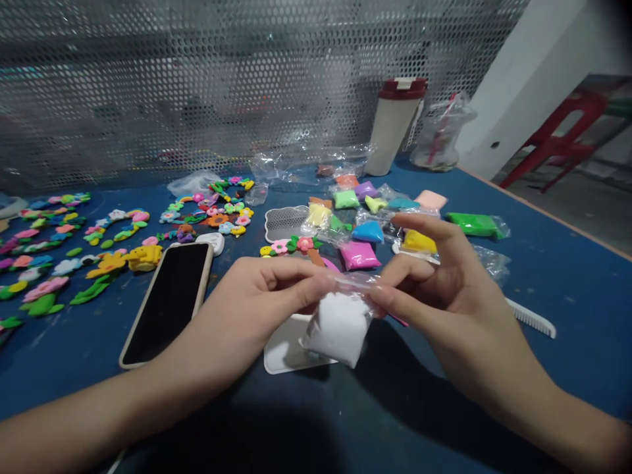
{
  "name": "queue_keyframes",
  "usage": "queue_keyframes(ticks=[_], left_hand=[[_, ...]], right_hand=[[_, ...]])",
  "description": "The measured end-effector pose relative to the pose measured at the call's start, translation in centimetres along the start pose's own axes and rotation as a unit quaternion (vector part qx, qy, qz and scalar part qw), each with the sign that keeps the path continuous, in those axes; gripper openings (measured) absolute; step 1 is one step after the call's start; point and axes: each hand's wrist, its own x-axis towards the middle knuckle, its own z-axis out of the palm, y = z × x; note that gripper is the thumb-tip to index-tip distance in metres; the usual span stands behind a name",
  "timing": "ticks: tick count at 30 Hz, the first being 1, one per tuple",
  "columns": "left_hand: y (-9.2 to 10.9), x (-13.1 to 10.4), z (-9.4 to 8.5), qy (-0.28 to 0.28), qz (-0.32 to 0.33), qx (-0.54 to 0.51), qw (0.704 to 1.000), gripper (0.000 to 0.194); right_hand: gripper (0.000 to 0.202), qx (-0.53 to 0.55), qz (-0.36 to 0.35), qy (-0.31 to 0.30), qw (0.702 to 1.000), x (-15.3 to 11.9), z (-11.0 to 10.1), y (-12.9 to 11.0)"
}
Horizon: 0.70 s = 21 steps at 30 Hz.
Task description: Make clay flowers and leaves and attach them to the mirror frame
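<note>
Between my two hands hangs a small clear zip bag of white modelling clay [340, 326], held by its top edge above the table. My left hand [276, 289] pinches the bag's left top corner between thumb and fingers. On the other side, my right hand [439, 289] grips the right top corner with thumb and index finger, its other fingers raised. Behind and below the bag lies a white flat plate with rounded corners [284, 352], partly covered by the bag. Just beyond my hands rests a pink clay packet [359, 255].
Several coloured clay packets, including a blue one [368, 231], spread over the blue table [557, 276]. A phone [168, 303] lies left, near flower-decorated clay pieces [116, 227]. A white comb [533, 319] lies right. A tumbler [395, 128] stands at the perforated metal panel [197, 85].
</note>
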Motion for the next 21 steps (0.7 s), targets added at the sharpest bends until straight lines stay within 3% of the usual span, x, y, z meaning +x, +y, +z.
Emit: queue_keyframes(ticks=[5,10,15,18,21], left_hand=[[-0.3,0.1,0.1,-0.002,-0.011,-0.020,1.000,0.017],[-0.7,0.3,0.4,-0.107,-0.021,-0.093,0.990,0.030],[-2.3,0.0,0.3,-0.133,-0.085,-0.122,0.980,0.046],[-2.9,0.0,0.3,-0.170,-0.072,-0.139,0.973,0.057],[-2.8,0.1,0.6,-0.210,-0.056,-0.147,0.965,0.060]], right_hand=[[0.052,0.007,0.004,0.010,1.000,0.2,-0.1,0.0],[0.050,0.038,0.004,0.006,0.999,0.2,0.0,0.2],[0.046,0.033,-0.003,0.018,0.999,0.6,-0.6,0.1],[0.047,0.017,-0.033,0.036,0.999,0.9,-1.1,0.0],[0.049,-0.002,-0.051,0.011,0.999,0.9,-1.1,0.0]])
